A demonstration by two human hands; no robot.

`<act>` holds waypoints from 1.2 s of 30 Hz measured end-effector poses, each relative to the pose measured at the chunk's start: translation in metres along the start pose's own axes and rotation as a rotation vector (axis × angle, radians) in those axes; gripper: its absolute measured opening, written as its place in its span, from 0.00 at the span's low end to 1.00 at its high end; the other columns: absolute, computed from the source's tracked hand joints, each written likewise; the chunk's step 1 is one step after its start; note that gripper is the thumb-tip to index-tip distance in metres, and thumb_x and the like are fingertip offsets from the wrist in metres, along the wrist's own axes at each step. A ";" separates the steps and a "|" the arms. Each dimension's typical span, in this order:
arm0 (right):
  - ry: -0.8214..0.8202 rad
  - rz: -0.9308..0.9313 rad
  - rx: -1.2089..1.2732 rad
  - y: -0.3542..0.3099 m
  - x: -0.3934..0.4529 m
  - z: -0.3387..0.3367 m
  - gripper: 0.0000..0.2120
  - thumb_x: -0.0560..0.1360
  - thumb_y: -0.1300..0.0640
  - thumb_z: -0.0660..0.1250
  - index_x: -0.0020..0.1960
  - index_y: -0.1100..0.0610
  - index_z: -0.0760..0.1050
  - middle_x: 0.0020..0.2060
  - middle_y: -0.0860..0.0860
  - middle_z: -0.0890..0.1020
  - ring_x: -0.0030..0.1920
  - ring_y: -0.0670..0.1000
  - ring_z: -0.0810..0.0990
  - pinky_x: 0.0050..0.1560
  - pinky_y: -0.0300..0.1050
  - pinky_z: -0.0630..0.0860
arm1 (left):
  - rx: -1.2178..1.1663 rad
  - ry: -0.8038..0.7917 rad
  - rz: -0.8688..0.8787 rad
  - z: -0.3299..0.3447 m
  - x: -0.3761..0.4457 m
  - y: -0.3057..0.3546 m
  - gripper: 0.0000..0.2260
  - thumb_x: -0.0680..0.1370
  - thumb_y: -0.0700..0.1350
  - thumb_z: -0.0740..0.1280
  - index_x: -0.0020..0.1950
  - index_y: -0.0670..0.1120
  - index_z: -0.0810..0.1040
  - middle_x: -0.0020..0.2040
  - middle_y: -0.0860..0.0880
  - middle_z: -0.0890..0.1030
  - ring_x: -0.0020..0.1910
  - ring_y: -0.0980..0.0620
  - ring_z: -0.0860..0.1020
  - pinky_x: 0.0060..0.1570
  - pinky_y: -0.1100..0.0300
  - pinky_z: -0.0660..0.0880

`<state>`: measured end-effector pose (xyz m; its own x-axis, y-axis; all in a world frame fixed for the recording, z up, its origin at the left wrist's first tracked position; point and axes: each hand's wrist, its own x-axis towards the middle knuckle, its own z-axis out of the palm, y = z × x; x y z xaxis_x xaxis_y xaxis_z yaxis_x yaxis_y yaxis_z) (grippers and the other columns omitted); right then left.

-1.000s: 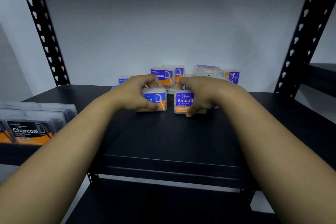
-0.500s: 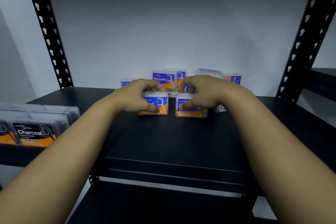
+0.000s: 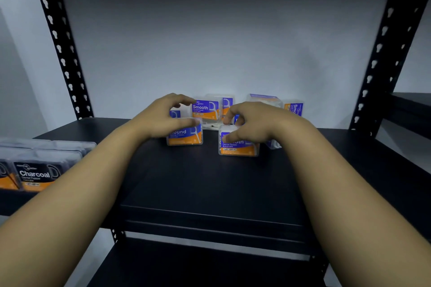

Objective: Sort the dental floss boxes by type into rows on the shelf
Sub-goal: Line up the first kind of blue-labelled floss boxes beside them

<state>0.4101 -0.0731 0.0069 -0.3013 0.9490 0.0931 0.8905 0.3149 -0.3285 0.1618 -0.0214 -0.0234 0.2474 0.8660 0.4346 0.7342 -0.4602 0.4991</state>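
- On a black shelf (image 3: 210,184), two bare hands work at a cluster of floss boxes set well back toward the far wall.
- Left hand (image 3: 161,119) rests over the Round box (image 3: 186,136); its fingers arch apart above the box top, and whether they grip it cannot be told.
- Right hand (image 3: 254,123) curls over the Smooth box (image 3: 238,147), thumb across the label, fingers on top, apparently holding it.
- Both boxes stand upright, labels facing near, long axes running left to right; a dark gap of bare shelf separates them.
- Each box lies directly beneath its own hand, so neither arm need cross; the Smooth box sits slightly nearer than the Round box.
- Behind them a jumble (image 3: 263,102) of further boxes stands, some turned sideways, including another Smooth-labelled box (image 3: 205,109); those appear unsorted.
- Charcoal boxes (image 3: 35,177) lie in rows at the near left, well apart from the hands.
- Broad open shelf spreads near and to the right of the two boxes, offering room to start rows; the near edge is the limit to watch.
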 end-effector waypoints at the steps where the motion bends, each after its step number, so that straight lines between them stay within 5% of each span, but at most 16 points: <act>1: -0.002 -0.004 -0.019 0.000 0.000 0.000 0.23 0.74 0.45 0.76 0.67 0.46 0.75 0.56 0.46 0.74 0.54 0.50 0.76 0.55 0.45 0.74 | 0.012 0.008 0.015 0.000 0.005 0.004 0.26 0.73 0.55 0.76 0.70 0.55 0.75 0.67 0.56 0.75 0.64 0.55 0.75 0.56 0.58 0.72; 8: -0.036 -0.047 -0.100 -0.004 0.002 0.008 0.25 0.76 0.53 0.70 0.71 0.37 0.72 0.69 0.49 0.75 0.63 0.52 0.75 0.63 0.48 0.75 | 0.289 -0.062 0.140 0.011 0.056 0.040 0.28 0.73 0.53 0.76 0.71 0.51 0.74 0.68 0.50 0.76 0.65 0.49 0.75 0.60 0.56 0.72; 15: -0.053 -0.036 -0.131 0.001 0.004 0.008 0.33 0.72 0.59 0.75 0.73 0.38 0.70 0.67 0.50 0.75 0.54 0.52 0.73 0.50 0.45 0.74 | 0.493 -0.132 0.115 0.029 0.080 0.036 0.30 0.71 0.51 0.78 0.71 0.50 0.73 0.66 0.47 0.76 0.63 0.47 0.76 0.60 0.52 0.76; 20: -0.072 -0.008 -0.173 0.001 0.001 0.005 0.37 0.73 0.59 0.74 0.77 0.39 0.67 0.73 0.51 0.71 0.66 0.55 0.73 0.60 0.49 0.77 | 0.508 -0.086 0.138 0.033 0.081 0.035 0.28 0.68 0.47 0.80 0.66 0.50 0.75 0.62 0.47 0.77 0.58 0.48 0.76 0.54 0.54 0.76; 25: -0.078 -0.014 -0.194 0.000 -0.002 0.003 0.34 0.75 0.61 0.70 0.76 0.39 0.67 0.72 0.51 0.71 0.57 0.54 0.74 0.43 0.43 0.74 | 0.645 -0.148 0.136 0.034 0.082 0.040 0.26 0.70 0.51 0.79 0.65 0.51 0.74 0.63 0.49 0.79 0.60 0.46 0.76 0.56 0.49 0.73; 29: -0.080 0.015 -0.183 0.001 0.000 0.005 0.33 0.72 0.58 0.75 0.73 0.40 0.70 0.69 0.51 0.74 0.59 0.55 0.75 0.51 0.45 0.75 | 0.553 -0.275 0.053 0.040 0.087 0.041 0.26 0.72 0.45 0.78 0.69 0.50 0.76 0.67 0.47 0.77 0.63 0.45 0.75 0.59 0.52 0.74; 36: -0.099 0.062 -0.242 -0.002 0.005 0.012 0.37 0.71 0.56 0.79 0.74 0.47 0.64 0.66 0.55 0.76 0.61 0.60 0.77 0.49 0.47 0.72 | 0.483 -0.323 -0.017 0.042 0.089 0.037 0.24 0.72 0.45 0.77 0.67 0.48 0.78 0.64 0.46 0.80 0.58 0.46 0.78 0.59 0.51 0.76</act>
<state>0.4025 -0.0690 -0.0032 -0.2652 0.9640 -0.0168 0.9602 0.2625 -0.0949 0.2374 0.0468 0.0023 0.3577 0.9231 0.1413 0.9262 -0.3700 0.0724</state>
